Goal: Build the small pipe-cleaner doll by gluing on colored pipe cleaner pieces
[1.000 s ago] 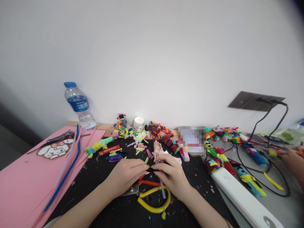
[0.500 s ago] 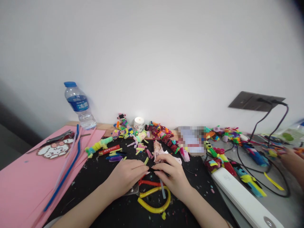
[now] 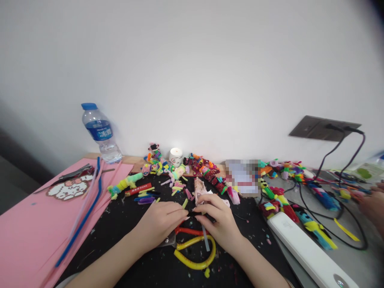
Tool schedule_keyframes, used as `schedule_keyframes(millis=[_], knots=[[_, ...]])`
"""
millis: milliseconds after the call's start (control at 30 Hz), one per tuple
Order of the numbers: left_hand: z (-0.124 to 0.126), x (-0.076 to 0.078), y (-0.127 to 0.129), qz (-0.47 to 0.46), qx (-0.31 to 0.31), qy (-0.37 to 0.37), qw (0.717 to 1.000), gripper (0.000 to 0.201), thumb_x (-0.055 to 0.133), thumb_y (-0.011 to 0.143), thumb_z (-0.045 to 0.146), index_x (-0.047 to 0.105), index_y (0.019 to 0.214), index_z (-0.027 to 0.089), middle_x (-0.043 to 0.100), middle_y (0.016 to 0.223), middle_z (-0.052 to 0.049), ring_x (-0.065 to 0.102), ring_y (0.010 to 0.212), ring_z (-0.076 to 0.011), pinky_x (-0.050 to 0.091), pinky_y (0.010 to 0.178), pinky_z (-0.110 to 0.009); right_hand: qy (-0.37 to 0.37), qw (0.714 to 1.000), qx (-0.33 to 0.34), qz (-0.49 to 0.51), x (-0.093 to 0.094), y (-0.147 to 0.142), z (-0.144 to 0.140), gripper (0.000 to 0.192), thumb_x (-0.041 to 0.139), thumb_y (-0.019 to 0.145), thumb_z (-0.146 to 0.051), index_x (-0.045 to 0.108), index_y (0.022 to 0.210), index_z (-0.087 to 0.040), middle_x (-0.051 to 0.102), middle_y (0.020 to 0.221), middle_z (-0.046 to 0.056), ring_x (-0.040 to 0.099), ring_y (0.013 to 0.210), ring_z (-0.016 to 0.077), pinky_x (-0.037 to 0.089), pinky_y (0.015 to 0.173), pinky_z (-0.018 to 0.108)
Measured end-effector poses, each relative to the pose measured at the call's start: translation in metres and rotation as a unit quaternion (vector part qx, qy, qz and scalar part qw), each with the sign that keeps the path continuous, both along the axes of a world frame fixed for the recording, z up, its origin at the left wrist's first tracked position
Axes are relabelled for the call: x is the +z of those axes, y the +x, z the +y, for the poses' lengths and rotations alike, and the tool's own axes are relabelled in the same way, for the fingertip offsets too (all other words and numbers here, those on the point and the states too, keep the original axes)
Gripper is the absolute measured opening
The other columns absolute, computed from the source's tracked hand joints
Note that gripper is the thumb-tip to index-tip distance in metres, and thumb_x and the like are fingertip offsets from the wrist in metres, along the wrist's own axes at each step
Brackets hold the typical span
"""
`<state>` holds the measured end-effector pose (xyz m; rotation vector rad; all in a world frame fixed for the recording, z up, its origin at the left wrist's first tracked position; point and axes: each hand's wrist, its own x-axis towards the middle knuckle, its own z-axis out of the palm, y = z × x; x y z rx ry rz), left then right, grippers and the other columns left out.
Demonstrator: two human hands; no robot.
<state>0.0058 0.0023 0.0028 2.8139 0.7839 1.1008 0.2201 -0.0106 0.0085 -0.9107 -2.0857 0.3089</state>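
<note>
Translucent grey, a narrow, flat-looking strip [image 3: 205, 240] slants down below the fingers of the right hand [image 3: 219, 218], its lower end over the yellow-handled tool [image 3: 196, 265]. That tool lies on the black-covered counter [image 3: 240, 276], just below both hands; its handle forms a rounded yellow loop, with a red bar above and a metal part near the left hand [image 3: 160, 222]. The two hands nearly meet, each with thumb and fingers drawn close; whatever sits between the fingertips is too small and dark to make out, so one cannot tell what either pinches.

The clear bottle [image 3: 100, 134] wears a blue label with large white Chinese characters, one apparently 冰. A red packet [image 3: 138, 189] carries a row of light characters too small to read. Dark print marks the white cylinder [image 3: 176, 157], while the card [image 3: 243, 178] is pixelated. A faint grey mark shows on the long white device [image 3: 310, 248].
</note>
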Motion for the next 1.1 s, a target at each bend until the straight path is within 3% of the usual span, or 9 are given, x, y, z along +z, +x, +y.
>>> schedule_keyframes(millis=[233, 1100], knots=[[0.001, 0.003, -0.002, 0.013, 0.001, 0.000, 1.000, 0.037, 0.032, 0.100, 0.025, 0.065, 0.089, 0.014, 0.069, 0.076, -0.006, 0.065, 0.068, -0.0157, 0.050, 0.061, -0.024, -0.001, 1.000, -0.008, 0.010, -0.001, 0.001, 0.001, 0.014, 0.064, 0.080, -0.008, 0.066, 0.088, -0.020, 0.063, 0.098, 0.007, 0.061, 0.094, 0.0188, 0.051, 0.082, 0.031], [0.000, -0.008, 0.001, -0.025, 0.031, -0.044, 0.998, 0.027, 0.043, 0.096, 0.021, 0.068, 0.088, 0.015, 0.070, 0.080, -0.006, 0.065, 0.071, -0.0157, 0.052, 0.065, -0.025, 0.003, 1.000, -0.019, 0.006, -0.006, 0.002, 0.004, 0.012, 0.060, 0.084, -0.012, 0.068, 0.084, -0.020, 0.063, 0.100, 0.008, 0.062, 0.091, 0.0189, 0.053, 0.080, 0.032]])
